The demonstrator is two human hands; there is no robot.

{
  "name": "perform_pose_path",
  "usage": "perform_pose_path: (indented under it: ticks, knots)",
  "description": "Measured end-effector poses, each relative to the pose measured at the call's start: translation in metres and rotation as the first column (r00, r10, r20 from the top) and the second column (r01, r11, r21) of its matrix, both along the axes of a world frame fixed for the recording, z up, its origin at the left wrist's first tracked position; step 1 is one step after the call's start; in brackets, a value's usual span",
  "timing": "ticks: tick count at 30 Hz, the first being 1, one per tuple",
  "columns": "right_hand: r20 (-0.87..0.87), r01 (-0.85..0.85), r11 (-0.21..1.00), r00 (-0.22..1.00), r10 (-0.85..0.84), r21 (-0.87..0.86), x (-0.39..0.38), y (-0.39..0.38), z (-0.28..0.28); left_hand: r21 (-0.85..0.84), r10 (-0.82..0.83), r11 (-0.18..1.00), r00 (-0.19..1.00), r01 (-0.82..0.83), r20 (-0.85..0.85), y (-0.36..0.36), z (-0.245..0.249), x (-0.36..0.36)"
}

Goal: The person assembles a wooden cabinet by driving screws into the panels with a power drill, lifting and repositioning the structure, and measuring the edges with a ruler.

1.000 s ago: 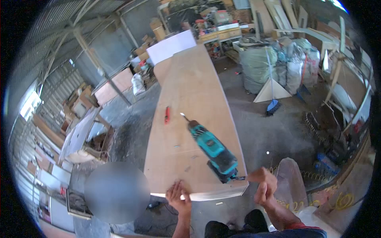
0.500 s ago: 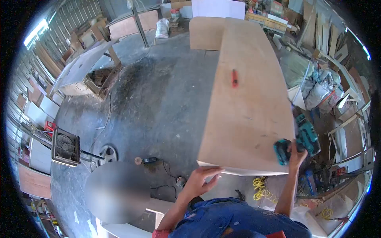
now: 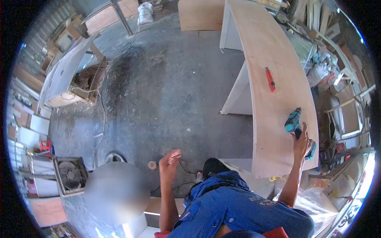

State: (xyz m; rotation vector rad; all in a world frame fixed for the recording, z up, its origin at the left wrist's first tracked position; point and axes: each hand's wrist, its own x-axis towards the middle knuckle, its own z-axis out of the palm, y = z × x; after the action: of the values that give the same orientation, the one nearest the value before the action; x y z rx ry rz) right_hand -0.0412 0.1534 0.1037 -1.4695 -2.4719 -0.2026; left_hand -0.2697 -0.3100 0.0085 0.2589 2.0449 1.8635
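Observation:
My right hand (image 3: 302,142) is wrapped round the grip of a teal and black cordless drill (image 3: 293,122). The drill lies over the near right part of a long curved wooden panel (image 3: 278,115), its nose directed toward the panel's far end. Part of its base shows below my fingers. My left hand (image 3: 170,160) is raised above the floor, left of the panel, holding nothing, with fingers loosely extended. Farther up the panel lies a red utility knife (image 3: 270,79).
White upright boards (image 3: 240,91) support the panel's left side. A boxed fan (image 3: 71,175) stands at lower left, with a roundish tool end (image 3: 152,165) on the floor. Plastic bags (image 3: 323,67) and wood scraps fill the right side. A workbench (image 3: 69,79) stands at far left.
My left hand has come off the panel's near edge and moved left. The drill in my right hand has moved from the panel's right edge to over its top. The view has shifted.

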Motion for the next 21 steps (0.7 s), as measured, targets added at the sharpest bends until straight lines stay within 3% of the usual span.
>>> perform_pose_path:
  ticks: [1,2,3,5,7,8,10,11,12,14,15,16,17,18,21]
  knots:
    - [-0.003,-0.051,0.999,0.999,0.051,0.002,-0.001,-0.001,-0.004,0.027,-0.069,0.997,0.997,0.068,0.029,0.01,-0.005,-0.014]
    - [-0.107,-0.037,0.97,0.994,0.011,-0.239,-0.001,0.004,-0.008,-0.017,-0.186,0.982,0.981,0.187,0.055,0.017,-0.009,-0.032]
    - [-0.107,-0.011,0.967,0.994,-0.017,-0.253,0.001,0.009,-0.009,-0.031,-0.211,0.977,0.976,0.213,0.058,0.021,-0.013,-0.053]
    - [-0.193,-0.083,0.935,0.981,0.016,-0.344,0.004,0.012,0.002,-0.28,-0.504,0.814,0.858,0.509,0.096,0.032,-0.023,-0.096]
    - [0.043,0.02,0.952,0.999,-0.007,-0.305,-0.041,-0.007,0.06,-0.396,-0.504,0.751,0.846,0.528,0.171,0.034,-0.051,-0.142]
    - [0.069,0.072,0.953,0.996,-0.054,-0.294,-0.058,-0.003,0.071,-0.498,-0.471,0.696,0.852,0.517,0.228,0.032,-0.072,-0.167]
    - [-0.021,0.01,0.968,1.0,-0.015,-0.251,-0.098,0.007,0.08,-0.568,-0.342,0.718,0.914,0.403,0.217,0.007,-0.147,-0.215]
    - [-0.04,-0.014,0.976,0.999,0.006,-0.219,-0.13,0.013,0.089,-0.414,-0.147,0.884,0.969,0.219,0.198,-0.017,-0.204,-0.23]
    - [-0.045,-0.004,0.974,0.999,-0.006,-0.225,-0.162,0.022,0.096,-0.225,0.036,0.974,0.982,0.007,0.187,-0.04,-0.257,-0.244]
    - [-0.287,-0.25,0.912,0.945,0.156,-0.325,-0.228,0.041,0.108,-0.36,0.437,0.892,0.729,-0.274,0.527,-0.058,-0.243,-0.243]
    - [-0.286,-0.245,0.913,0.946,0.152,-0.326,-0.258,0.05,0.111,-0.449,0.539,0.839,0.574,-0.306,0.616,-0.072,-0.243,-0.236]
    - [-0.35,-0.358,0.867,0.907,0.234,-0.346,-0.289,0.059,0.112,-0.525,0.6,0.799,0.448,-0.293,0.662,-0.076,-0.233,-0.231]
    - [-0.409,-0.465,0.807,0.858,0.31,-0.364,-0.317,0.064,0.111,-0.573,0.638,0.77,0.361,-0.28,0.68,-0.077,-0.228,-0.228]
    - [-0.392,-0.462,0.802,0.865,0.313,-0.379,-0.339,0.068,0.106,-0.596,0.663,0.748,0.278,-0.293,0.695,-0.079,-0.225,-0.22]
    - [-0.484,-0.615,0.645,0.778,0.401,-0.454,-0.404,0.072,0.082,-0.55,0.628,0.774,0.28,-0.313,0.726,-0.054,-0.229,-0.239]
